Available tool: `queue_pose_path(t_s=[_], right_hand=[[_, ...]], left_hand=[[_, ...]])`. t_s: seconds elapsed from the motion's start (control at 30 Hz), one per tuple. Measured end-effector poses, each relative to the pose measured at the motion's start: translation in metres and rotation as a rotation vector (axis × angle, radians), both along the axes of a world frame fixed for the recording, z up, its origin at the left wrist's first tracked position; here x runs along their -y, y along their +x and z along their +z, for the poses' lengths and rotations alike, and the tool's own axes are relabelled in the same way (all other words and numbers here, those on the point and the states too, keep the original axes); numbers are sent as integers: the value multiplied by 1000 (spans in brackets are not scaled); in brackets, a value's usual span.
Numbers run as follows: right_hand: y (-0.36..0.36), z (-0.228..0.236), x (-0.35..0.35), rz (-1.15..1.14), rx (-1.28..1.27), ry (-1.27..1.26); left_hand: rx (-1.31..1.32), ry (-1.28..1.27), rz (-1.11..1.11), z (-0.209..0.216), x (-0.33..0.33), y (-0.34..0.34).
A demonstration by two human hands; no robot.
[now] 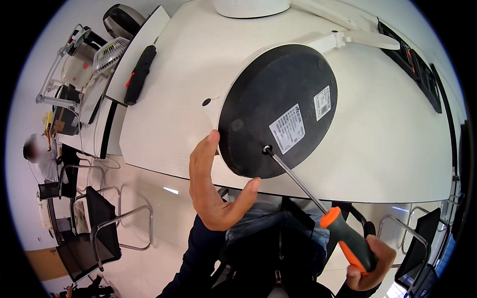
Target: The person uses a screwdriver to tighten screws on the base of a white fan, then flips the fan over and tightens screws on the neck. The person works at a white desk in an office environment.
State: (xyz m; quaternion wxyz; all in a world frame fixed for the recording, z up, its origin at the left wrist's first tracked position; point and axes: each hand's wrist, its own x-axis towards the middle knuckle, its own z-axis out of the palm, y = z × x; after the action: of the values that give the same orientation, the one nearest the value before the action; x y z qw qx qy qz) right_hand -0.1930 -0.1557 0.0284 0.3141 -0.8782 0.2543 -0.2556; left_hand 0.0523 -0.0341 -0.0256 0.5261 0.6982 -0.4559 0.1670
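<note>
A round black base [278, 99] with two white labels [288, 130] faces me, tilted on the white table. Behind it a white hinged arm [325, 42] leads to a flat oval white part [372, 39], much like a desk lamp. My left hand [213, 186] grips the base's rim, fingers at its left edge and thumb at its lower edge. My right hand [372, 265] is closed around the handle of a screwdriver [348, 238], dark grey and orange. Its tip sits in a small hole near the base's lower edge. Any screw there is hidden.
A black power screwdriver [140, 74] lies at the table's left. Near the base is a small black oval piece [206, 102]. A white round object [252, 7] stands at the back, a black tool case [412, 64] at the right. Chairs [99, 228] and a person [47, 161] are left.
</note>
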Motion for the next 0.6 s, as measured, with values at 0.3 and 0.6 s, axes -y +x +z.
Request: queue_pose_path(t_s=[0.3, 0.6], right_hand=[[-2, -10, 4, 70, 157, -117], [1, 6, -3, -111, -135, -167]], left_hand=[[26, 6, 19, -1, 6, -1], [24, 20, 41, 1, 4, -4]])
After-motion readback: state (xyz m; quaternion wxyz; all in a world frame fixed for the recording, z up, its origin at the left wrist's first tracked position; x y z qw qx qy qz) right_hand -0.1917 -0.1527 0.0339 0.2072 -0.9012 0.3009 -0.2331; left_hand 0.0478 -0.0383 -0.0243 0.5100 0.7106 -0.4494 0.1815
